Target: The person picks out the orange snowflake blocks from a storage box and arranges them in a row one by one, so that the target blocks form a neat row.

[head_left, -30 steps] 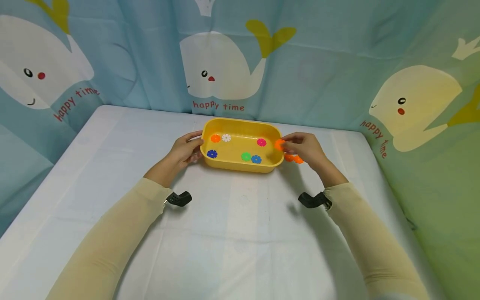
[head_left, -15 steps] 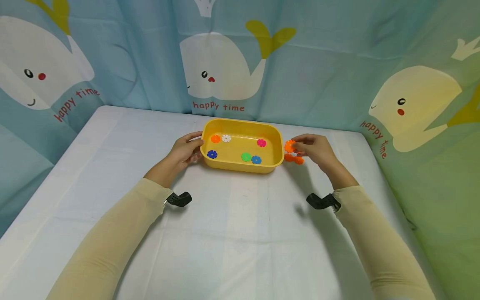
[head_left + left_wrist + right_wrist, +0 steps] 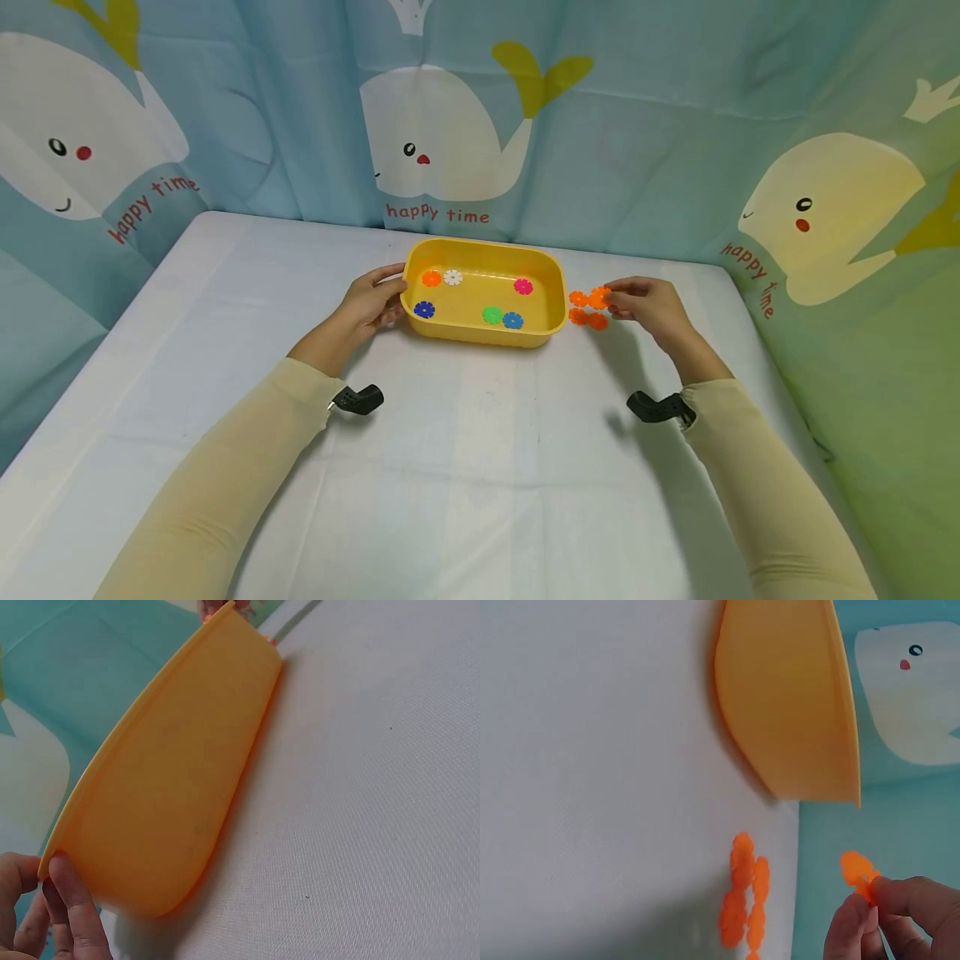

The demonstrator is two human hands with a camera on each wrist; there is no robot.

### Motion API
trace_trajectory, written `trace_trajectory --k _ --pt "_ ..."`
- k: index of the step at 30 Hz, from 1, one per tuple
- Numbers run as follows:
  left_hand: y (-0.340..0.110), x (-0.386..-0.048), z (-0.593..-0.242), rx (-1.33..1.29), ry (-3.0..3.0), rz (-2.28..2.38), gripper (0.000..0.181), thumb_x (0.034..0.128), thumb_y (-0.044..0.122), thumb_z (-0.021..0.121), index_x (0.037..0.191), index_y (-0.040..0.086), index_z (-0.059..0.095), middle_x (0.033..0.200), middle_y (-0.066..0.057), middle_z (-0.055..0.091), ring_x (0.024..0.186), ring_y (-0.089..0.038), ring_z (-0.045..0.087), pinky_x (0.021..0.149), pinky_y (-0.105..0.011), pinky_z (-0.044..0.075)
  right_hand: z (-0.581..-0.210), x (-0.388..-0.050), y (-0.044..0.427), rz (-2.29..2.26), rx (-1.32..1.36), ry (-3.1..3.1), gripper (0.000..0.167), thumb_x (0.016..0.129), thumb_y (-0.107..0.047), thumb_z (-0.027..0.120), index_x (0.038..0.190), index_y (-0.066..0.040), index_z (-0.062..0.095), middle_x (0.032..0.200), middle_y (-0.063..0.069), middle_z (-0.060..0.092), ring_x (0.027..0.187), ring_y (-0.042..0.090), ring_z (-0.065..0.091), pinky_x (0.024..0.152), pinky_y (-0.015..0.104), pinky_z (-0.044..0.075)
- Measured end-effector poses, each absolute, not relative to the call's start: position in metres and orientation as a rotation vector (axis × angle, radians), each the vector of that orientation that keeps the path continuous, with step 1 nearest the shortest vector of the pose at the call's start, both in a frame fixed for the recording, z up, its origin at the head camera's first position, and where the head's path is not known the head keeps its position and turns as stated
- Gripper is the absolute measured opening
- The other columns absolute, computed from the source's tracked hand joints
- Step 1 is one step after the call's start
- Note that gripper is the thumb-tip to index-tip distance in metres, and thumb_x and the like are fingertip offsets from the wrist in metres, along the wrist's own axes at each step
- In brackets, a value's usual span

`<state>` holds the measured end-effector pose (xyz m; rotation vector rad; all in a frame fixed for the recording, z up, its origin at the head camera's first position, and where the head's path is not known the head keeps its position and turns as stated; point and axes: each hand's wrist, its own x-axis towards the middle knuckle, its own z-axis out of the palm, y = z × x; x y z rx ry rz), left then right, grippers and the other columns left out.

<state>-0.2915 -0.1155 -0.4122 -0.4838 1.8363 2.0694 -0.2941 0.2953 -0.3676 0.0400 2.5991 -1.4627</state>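
Observation:
A yellow plastic basin (image 3: pixel 480 336) stands on the table, holding several flat notched plastic discs: an orange disc (image 3: pixel 431 278), a white disc (image 3: pixel 452 277), a dark blue disc (image 3: pixel 424 310), a pink disc (image 3: pixel 523 287), a green disc (image 3: pixel 492 315) and a light blue disc (image 3: pixel 513 321). My left hand (image 3: pixel 369 300) grips the basin's left end, pinching its rim. Right of the basin, my right hand (image 3: pixel 649 308) pinches an orange notched disc (image 3: pixel 857 868) above the table. Several more orange discs (image 3: pixel 733 919) lie beneath it, close together in two rows.
White cloth covers the table (image 3: pixel 480 467). Behind it hangs a blue curtain (image 3: pixel 660 167) with whale prints, and a green curtain (image 3: pixel 885 375) borders the right side. A black wrist camera (image 3: pixel 658 407) sticks out from each sleeve.
My right hand has moved right, away from the basin's right rim, with the orange disc still pinched. The orange discs on the table show more fully. My left hand and the basin stay put.

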Motion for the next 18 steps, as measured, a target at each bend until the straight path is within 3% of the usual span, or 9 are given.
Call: trace_trajectory --k 18 --pt "-0.116 -0.293 -0.415 -0.488 1.847 2.061 0.044 0.0989 0.023 0.059 0.142 0.026 0.050 0.106 -0.007 0.058 0.058 -0.010 0.052 0.048 -0.013 0.042 -0.383 -0.291 0.317 -1.516 0.150 2.537 0.044 0.096 -0.012 0.061 0.130 0.015 0.051 0.080 -0.015 0.065 0.074 0.000 0.067 0.073 0.015 0.056"
